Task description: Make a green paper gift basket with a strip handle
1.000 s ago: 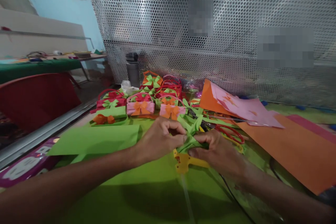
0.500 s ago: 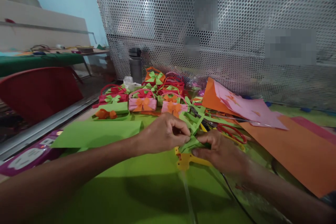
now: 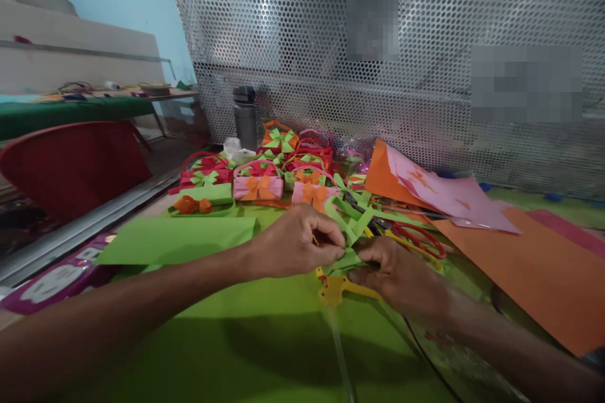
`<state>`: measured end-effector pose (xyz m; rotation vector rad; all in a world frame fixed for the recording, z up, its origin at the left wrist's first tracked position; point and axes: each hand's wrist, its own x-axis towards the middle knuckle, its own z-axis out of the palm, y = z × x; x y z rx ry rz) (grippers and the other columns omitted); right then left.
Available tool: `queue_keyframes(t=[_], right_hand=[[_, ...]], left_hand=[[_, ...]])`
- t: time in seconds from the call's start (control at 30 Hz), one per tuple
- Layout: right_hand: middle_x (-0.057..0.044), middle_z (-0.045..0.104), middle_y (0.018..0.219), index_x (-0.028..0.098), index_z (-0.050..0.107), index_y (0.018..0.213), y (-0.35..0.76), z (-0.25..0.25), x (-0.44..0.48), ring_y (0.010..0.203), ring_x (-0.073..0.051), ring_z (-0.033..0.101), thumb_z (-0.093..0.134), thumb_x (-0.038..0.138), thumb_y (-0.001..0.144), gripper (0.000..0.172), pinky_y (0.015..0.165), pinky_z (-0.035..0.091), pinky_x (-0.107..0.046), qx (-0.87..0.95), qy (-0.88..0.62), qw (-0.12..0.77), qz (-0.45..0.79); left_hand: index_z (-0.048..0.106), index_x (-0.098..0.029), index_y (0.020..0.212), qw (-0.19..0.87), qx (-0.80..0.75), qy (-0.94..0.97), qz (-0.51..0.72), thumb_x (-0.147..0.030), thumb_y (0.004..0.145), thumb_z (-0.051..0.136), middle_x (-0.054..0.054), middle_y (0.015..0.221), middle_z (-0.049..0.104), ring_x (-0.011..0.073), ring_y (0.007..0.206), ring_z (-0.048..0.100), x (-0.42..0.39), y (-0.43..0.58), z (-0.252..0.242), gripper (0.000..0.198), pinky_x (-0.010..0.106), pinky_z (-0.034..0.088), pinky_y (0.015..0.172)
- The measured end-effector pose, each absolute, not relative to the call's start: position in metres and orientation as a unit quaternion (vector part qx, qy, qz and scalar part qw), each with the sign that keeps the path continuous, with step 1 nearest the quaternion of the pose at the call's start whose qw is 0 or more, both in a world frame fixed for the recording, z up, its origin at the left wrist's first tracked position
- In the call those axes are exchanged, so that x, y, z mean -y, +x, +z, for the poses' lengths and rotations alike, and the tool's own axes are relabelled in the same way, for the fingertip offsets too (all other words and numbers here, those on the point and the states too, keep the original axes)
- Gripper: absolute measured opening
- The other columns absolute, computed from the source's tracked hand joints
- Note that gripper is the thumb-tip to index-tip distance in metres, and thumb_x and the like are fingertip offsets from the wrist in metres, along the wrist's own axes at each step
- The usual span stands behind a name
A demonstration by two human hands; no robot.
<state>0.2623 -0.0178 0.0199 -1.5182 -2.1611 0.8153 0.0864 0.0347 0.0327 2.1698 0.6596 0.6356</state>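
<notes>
My left hand (image 3: 302,240) is closed in a pinch, thumb and forefinger on a folded green craft-sheet piece (image 3: 348,259). My right hand (image 3: 404,274) grips the same piece from the other side. Crossed green strips (image 3: 352,227) stand up just behind my fingers; whether they join the piece I cannot tell. Directly below the hands lies a yellow glue gun (image 3: 333,293), a clear glue stick (image 3: 341,352) trailing from it toward me. Scissors with red handles (image 3: 428,240) rest right of the strips, partly covered.
Several small bags with bows (image 3: 258,187) stand behind my hands. A green sheet (image 3: 179,239) lies left, orange (image 3: 529,264) and pink sheets (image 3: 454,198) right. A grey bottle (image 3: 245,123) stands before the perforated metal panel (image 3: 293,25). A black cord (image 3: 425,352) runs toward me.
Both hands keep their hold on the green piece. My fingers have shifted very slightly, and the whole view has moved a little.
</notes>
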Motion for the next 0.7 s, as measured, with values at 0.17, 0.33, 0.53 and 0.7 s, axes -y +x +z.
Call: queue_keyframes(t=[0.17, 0.33, 0.53, 0.7], right_hand=[[0.003, 0.047, 0.061, 0.018, 0.052, 0.053, 0.263, 0.021, 0.016, 0.064, -0.013, 0.048, 0.049, 0.018, 0.070, 0.017, 0.060, 0.037, -0.023, 0.770, -0.530, 0.201, 0.292], [0.004, 0.043, 0.059, 0.018, 0.047, 0.053, 0.261, 0.025, 0.015, 0.058, -0.010, 0.043, 0.046, 0.015, 0.068, 0.015, 0.056, 0.034, -0.021, 0.780, -0.494, 0.211, 0.321], [0.005, 0.040, 0.057, 0.018, 0.042, 0.050, 0.259, 0.023, 0.016, 0.057, -0.010, 0.040, 0.046, 0.015, 0.067, 0.018, 0.055, 0.033, -0.022, 0.769, -0.499, 0.193, 0.349], [0.004, 0.049, 0.060, 0.018, 0.048, 0.051, 0.256, 0.020, 0.019, 0.065, -0.013, 0.048, 0.050, 0.009, 0.067, 0.018, 0.061, 0.038, -0.022, 0.763, -0.497, 0.210, 0.355]], left_hand=[[0.061, -0.010, 0.061, 0.356, -0.267, 0.861, 0.248, -0.009, 0.070, 0.052, -0.002, 0.054, 0.053, 0.0068, 0.051, 0.044, -0.031, 0.087, 0.031, 0.013, 0.017, 0.034, 0.048], [0.062, -0.010, 0.062, 0.327, -0.277, 0.867, 0.255, -0.009, 0.070, 0.051, -0.001, 0.056, 0.056, 0.0079, 0.053, 0.047, -0.028, 0.088, 0.032, 0.013, 0.018, 0.035, 0.049], [0.062, -0.011, 0.060, 0.297, -0.278, 0.874, 0.267, -0.006, 0.070, 0.049, -0.001, 0.055, 0.054, 0.0075, 0.052, 0.047, -0.025, 0.089, 0.033, 0.017, 0.017, 0.034, 0.049], [0.062, -0.012, 0.060, 0.287, -0.269, 0.880, 0.267, -0.006, 0.070, 0.048, -0.001, 0.055, 0.056, 0.0076, 0.052, 0.047, -0.023, 0.089, 0.033, 0.018, 0.018, 0.035, 0.049]])
